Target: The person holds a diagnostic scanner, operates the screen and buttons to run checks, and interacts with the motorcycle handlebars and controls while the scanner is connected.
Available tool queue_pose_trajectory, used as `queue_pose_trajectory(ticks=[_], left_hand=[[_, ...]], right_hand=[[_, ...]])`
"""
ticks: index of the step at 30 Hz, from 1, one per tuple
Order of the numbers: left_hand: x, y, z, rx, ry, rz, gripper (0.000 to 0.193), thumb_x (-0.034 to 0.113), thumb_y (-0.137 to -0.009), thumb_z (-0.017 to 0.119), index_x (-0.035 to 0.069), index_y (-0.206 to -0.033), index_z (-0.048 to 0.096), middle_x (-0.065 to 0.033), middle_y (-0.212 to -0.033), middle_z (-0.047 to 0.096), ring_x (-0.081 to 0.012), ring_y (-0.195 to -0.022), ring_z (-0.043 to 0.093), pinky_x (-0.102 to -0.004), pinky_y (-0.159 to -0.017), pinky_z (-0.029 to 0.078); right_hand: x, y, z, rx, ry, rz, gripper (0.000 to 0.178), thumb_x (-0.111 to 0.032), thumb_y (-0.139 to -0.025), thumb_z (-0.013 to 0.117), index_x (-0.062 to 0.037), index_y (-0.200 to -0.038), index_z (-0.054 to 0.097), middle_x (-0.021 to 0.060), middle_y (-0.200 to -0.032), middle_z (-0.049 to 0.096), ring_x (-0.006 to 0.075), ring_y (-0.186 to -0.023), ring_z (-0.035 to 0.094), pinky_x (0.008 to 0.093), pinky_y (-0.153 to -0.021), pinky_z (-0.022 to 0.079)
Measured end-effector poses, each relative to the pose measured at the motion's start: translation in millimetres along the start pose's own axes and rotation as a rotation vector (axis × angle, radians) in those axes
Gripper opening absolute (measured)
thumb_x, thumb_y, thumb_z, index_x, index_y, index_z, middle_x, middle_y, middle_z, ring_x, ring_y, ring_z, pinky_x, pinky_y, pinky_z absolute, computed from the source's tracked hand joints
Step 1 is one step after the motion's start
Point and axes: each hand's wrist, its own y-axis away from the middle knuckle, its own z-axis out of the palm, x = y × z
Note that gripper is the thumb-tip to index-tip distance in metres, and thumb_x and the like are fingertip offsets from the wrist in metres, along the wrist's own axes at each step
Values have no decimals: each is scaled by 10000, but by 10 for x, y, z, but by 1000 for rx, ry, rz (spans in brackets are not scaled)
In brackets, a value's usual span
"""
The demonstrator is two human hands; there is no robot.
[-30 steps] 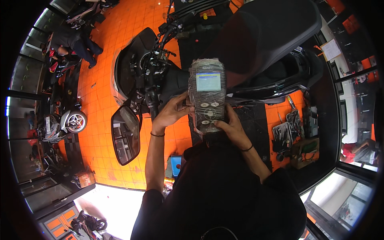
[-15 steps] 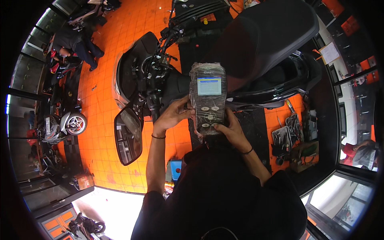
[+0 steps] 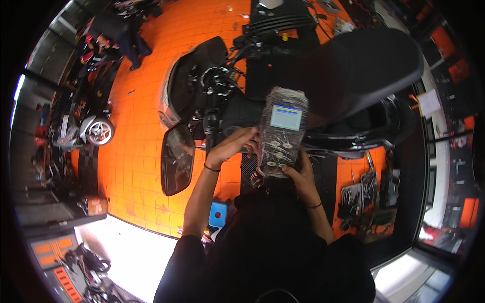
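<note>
A handheld diagnostic scanner (image 3: 284, 139), grey and wrapped in clear plastic film, is held up in front of my body. Its small screen is lit, with a blue bar across the top and round pale buttons lower down. My right hand (image 3: 302, 175) grips its lower right edge, the thumb lying on the bottom buttons and the other fingers mostly hidden behind. At its left edge, my left hand (image 3: 233, 146) has its fingers bent against the side; their tips are partly hidden. Just beyond stands a dark motorcycle scooter (image 3: 237, 108) with a long black seat (image 3: 371, 68).
The scooter's mirror (image 3: 177, 159) sticks out left of my left forearm. A blue plastic stool (image 3: 218, 214) is below that arm. Tool trays (image 3: 352, 198) lie on the orange tiles at right. A person (image 3: 118, 30) stands by another motorcycle far left, near a wheel (image 3: 100, 132).
The view has shifted, so the scooter and scanner sit further right. The scanner now tilts slightly to the right. Both hands stay on it, the right thumb still at the lower buttons.
</note>
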Motion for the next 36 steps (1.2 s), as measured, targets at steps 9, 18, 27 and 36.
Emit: queue_pose_trajectory(ticks=[9, 18, 27, 36], left_hand=[[-114, -41, 97, -45, -191, 118, 678, 551, -981, 492, -77, -1230, 555, -183, -1017, 656, -229, -744, 690, -337, -703, 578], [-114, -48, 77, 37, -193, 119, 692, 447, -922, 660, -125, -1272, 490, -185, -1048, 651, -211, -759, 682, -304, -614, 571], [17, -16, 91, 29, -193, 11, 639, 307, -919, 689, -65, -1368, 427, -170, -1218, 588, -216, -1051, 570, -349, -887, 469], [-309, -132, 12, 195, -303, 275, 734, 444, -876, 717, -110, -1285, 465, -187, -1017, 667, -174, -697, 664, -283, -568, 537]], right_hand=[[-50, -6, 39, -49, -115, 32, 767, -49, -795, 688, 48, -1458, 316, 196, -1383, 482, 282, -1290, 489, 381, -1064, 420], [-218, -90, 129, -73, -110, 84, 766, -33, -819, 691, 36, -1471, 295, 183, -1407, 461, 267, -1300, 476, 383, -1080, 402], [-196, -196, 175, -115, -136, 36, 717, -23, -827, 699, 5, -1448, 341, 146, -1381, 485, 242, -1291, 477, 379, -1086, 392], [-211, -333, 262, -113, -168, 73, 736, -10, -821, 689, 11, -1460, 324, 149, -1384, 479, 249, -1300, 469, 381, -1086, 391]])
